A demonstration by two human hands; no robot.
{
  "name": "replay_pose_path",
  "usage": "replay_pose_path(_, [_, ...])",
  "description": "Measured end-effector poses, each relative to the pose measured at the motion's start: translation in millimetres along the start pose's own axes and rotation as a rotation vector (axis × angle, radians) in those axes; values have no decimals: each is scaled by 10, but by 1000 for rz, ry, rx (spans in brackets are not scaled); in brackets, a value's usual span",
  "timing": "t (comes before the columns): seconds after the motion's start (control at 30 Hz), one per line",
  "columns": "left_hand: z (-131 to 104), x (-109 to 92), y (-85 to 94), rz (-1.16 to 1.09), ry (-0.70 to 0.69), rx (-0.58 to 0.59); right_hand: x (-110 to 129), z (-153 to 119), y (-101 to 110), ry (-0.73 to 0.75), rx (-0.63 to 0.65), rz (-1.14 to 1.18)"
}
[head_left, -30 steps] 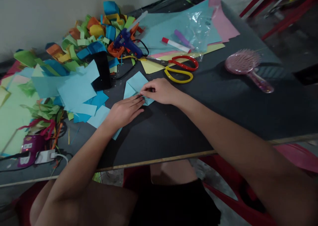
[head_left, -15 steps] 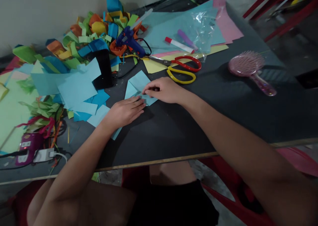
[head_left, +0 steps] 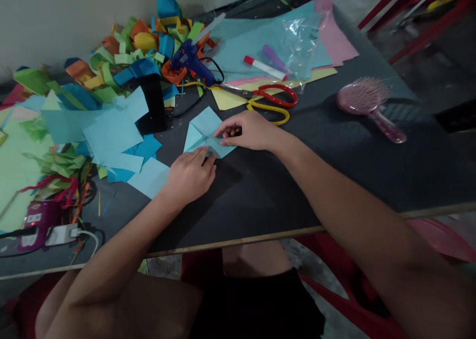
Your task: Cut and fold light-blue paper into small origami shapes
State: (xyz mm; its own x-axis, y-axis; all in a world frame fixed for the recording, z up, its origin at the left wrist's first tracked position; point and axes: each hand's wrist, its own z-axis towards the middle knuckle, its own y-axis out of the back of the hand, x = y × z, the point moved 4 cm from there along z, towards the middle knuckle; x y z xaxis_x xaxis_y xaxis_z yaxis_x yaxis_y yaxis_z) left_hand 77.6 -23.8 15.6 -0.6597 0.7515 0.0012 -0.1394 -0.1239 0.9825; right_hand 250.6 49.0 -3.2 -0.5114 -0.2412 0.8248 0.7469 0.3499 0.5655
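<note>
A light blue paper (head_left: 208,123) with folded flaps lies on the dark table between my hands. My left hand (head_left: 191,172) rests at its lower edge, fingers spread and fingertips on the paper. My right hand (head_left: 247,130) is at the paper's right side, its fingers curled close to the surface; whether they pinch an edge is hard to make out. Left of my left hand lies another light blue sheet (head_left: 150,177). Scissors with red and yellow handles (head_left: 273,96) are just beyond my right hand.
Behind stand a blue glue gun (head_left: 193,63), a black stand (head_left: 154,105) and a heap of coloured paper pieces (head_left: 107,66). A pink hairbrush (head_left: 362,98) lies at right, a purple device (head_left: 39,222) at left. The table's front edge (head_left: 238,240) runs below my hands.
My left hand has shifted slightly right and its fingers have spread more. My right hand's fingers have drawn a little back from the paper's middle, showing more of its folds.
</note>
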Motion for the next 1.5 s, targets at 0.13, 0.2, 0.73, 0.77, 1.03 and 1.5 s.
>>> replay_pose_path(0.13, [-32,-42,-13,-41,40,55,20,4,7,-15,9,-18])
replay_pose_path(0.2, [-32,-25,-1,-77,57,97,27,3,9,-15,16,-32])
replay_pose_path(0.73, [-20,-16,34,-37,55,100,8,-5,9,-7,39,-22])
replay_pose_path(0.77, [-17,-13,35,-35,56,92,4,-5,7,-7,39,-22])
replay_pose_path(1.03, [-13,-82,71,35,54,163,-8,3,2,-6,32,-5])
replay_pose_path(1.5, [-15,223,0,-36,-104,142,65,-53,-6,-42,-93,-388])
